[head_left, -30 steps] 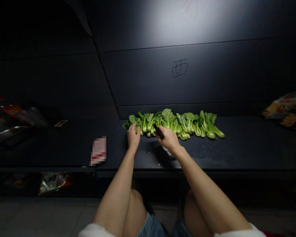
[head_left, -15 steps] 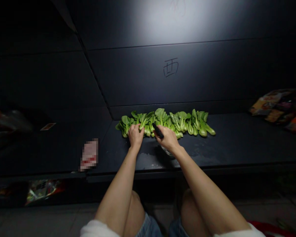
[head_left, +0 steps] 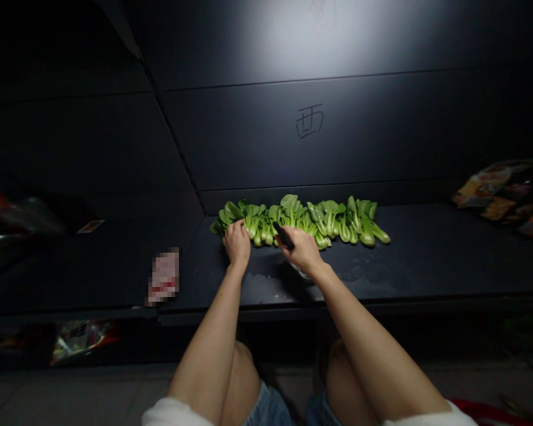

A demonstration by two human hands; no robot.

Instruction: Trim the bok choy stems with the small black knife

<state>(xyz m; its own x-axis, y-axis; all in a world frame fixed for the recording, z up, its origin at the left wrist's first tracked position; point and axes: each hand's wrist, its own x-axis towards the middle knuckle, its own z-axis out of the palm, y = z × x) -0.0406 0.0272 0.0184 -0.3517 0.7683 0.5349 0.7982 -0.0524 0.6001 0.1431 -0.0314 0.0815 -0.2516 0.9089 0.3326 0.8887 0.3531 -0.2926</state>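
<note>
A row of green bok choy [head_left: 293, 216] lies along the back of a dark shelf [head_left: 395, 272], leaves toward the back panel and pale stems toward me. At the row's left end, my left hand [head_left: 238, 242] has its fingers curled over the stems of a bok choy [head_left: 233, 210], whose leaves show above the fingers. My right hand [head_left: 302, 249] is closed round what looks like a spray bottle, its black head [head_left: 283, 235] aimed at the middle of the row. Below the wrist shows a pale, clear base [head_left: 302, 272]; the hand hides the rest.
Wet marks [head_left: 266, 281] spot the shelf in front of the row. A blurred-out pinkish packet [head_left: 164, 275] lies at the left, with a small card [head_left: 91, 226] beyond. Bagged goods [head_left: 497, 189] are at the right, and another packet [head_left: 82, 340] sits on a lower level.
My left hand has moved left along the row, letting go of one bok choy and taking another at the end. The right hand stays in nearly the same place.
</note>
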